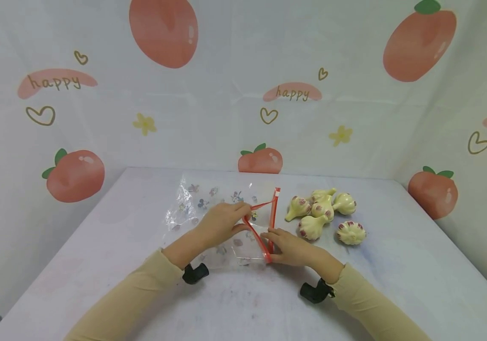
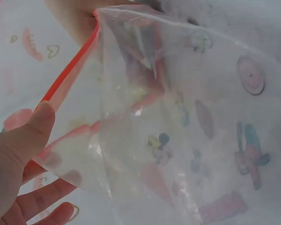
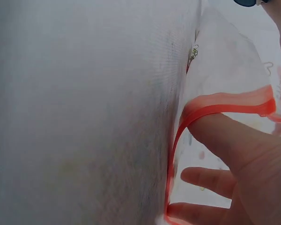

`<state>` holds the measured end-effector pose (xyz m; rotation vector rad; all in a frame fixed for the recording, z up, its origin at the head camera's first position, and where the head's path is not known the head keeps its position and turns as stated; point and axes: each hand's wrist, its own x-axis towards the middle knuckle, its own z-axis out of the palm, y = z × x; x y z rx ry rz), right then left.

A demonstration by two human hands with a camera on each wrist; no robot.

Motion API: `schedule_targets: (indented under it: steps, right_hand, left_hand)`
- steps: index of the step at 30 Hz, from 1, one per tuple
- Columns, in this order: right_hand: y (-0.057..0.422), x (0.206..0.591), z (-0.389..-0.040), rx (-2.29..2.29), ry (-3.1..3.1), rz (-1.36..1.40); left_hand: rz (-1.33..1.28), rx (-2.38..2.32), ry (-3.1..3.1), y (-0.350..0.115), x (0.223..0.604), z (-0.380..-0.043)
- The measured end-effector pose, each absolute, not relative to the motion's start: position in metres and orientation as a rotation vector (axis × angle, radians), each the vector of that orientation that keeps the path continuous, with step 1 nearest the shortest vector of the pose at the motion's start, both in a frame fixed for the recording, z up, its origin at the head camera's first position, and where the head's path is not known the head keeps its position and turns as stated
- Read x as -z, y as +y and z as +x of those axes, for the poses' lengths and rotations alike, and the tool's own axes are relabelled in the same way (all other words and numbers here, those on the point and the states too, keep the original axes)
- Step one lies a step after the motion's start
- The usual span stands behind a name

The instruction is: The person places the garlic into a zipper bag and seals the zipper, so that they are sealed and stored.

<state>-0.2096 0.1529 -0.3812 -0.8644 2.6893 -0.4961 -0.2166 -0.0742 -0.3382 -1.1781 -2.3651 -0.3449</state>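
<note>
A clear zip bag [image 1: 222, 196] printed with small cartoon figures lies on the table, its red-edged mouth spread apart and facing right. My left hand [image 1: 222, 222] holds the raised red edge between thumb and fingers; in the left wrist view the thumb [image 2: 44, 117] lies on that edge. At the near corner of the mouth is my right hand [image 1: 290, 247], its fingers extended. The right wrist view has the right thumb [image 3: 215, 133] under the red strip [image 3: 225, 104], pushing against it. Several garlic bulbs [image 1: 311, 227] sit right of the bag, beyond the right hand.
The white table [image 1: 234, 308] meets a white cloth backdrop [image 1: 209, 142] printed with red fruit, hearts and flowers. Black wrist-worn devices [image 1: 195, 273] show at both wrists. One garlic bulb [image 1: 351, 233] lies a little apart from the cluster.
</note>
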Motion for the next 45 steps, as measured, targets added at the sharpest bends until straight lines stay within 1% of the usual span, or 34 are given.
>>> schedule_targets:
  steps: [6, 13, 24, 32, 39, 45]
  right_hand:
    - [0.151, 0.381, -0.21, 0.495, 2.678, -0.82]
    - [0.151, 0.381, -0.211, 0.48, 2.691, -0.809]
    - [0.156, 0.374, -0.206, 0.437, 2.839, -0.959]
    - [0.168, 0.363, -0.202, 0.585, 3.059, -1.092]
    - [0.186, 0.352, -0.204, 0.78, 3.144, -0.993]
    - [0.205, 0.346, -0.206, 0.884, 3.314, -0.986]
  left_hand:
    - [-1.172, 0.328, -2.359, -0.078, 0.33, -0.216]
    - [-1.144, 0.362, -2.374, -0.082, 0.329, -0.221]
    - [-1.12, 0.446, -2.373, -0.081, 0.338, -0.224]
    - [-1.091, 0.464, -2.408, -0.08, 0.338, -0.224]
    - [-1.095, 0.497, -2.403, -0.08, 0.339, -0.225]
    - [-1.091, 0.519, -2.393, -0.081, 0.339, -0.224]
